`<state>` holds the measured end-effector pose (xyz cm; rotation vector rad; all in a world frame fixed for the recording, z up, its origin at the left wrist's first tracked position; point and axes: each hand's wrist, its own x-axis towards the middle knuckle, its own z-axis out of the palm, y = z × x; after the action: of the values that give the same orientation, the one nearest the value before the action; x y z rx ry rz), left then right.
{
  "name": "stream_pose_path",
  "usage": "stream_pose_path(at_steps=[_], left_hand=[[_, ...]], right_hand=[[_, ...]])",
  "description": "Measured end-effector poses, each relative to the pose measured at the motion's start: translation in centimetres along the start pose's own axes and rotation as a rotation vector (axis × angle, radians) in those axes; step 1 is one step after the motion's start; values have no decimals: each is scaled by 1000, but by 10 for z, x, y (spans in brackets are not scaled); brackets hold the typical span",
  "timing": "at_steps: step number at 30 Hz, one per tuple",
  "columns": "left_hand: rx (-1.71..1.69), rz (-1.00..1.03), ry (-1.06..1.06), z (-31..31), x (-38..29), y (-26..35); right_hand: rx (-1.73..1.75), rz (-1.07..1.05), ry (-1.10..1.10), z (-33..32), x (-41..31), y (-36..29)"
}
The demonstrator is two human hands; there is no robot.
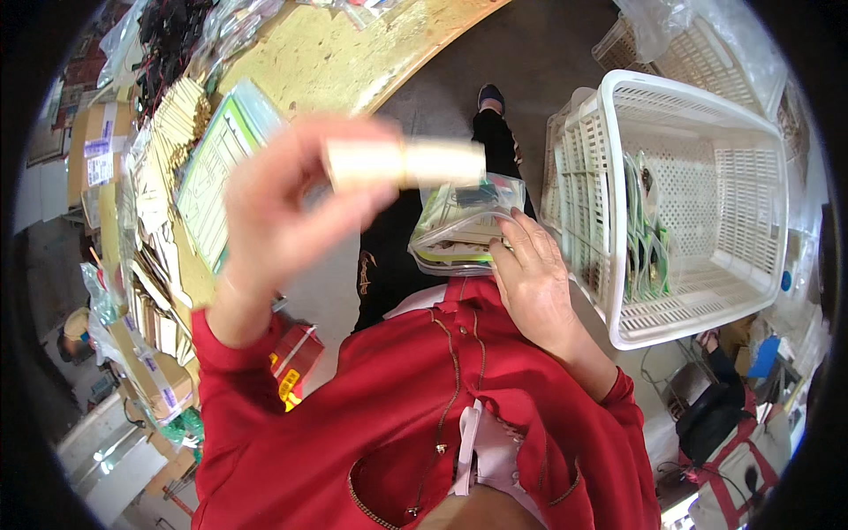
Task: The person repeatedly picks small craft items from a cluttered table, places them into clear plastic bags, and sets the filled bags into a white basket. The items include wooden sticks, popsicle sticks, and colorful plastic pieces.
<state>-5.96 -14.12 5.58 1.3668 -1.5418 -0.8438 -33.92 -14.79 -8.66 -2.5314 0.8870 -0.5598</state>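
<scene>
My left hand, blurred, grips one end of a pale bundle of flat pieces with a thin band around its middle; their material cannot be told. The bundle is in the air, to the upper left of an open clear plastic zip bag on my lap. Inside the bag are a printed green-and-white sheet, a dark item and some brownish pieces. My right hand holds the bag at its right side, fingers at the rim of its opening.
At left, a worn yellow table bears a stack of bagged green-and-white printed sheets, pale strip bundles and dark cables. At right stands a white plastic basket with filled bags. Another person is at lower right.
</scene>
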Motion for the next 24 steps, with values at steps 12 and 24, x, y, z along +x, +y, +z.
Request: stream_pose_path(at_steps=[12, 24], left_hand=[[154, 8, 205, 113, -121, -89], [-287, -239, -360, 108, -132, -132]], right_hand=[[-51, -118, -38, 26, -2, -46], [-71, -152, -92, 40, -19, -50]])
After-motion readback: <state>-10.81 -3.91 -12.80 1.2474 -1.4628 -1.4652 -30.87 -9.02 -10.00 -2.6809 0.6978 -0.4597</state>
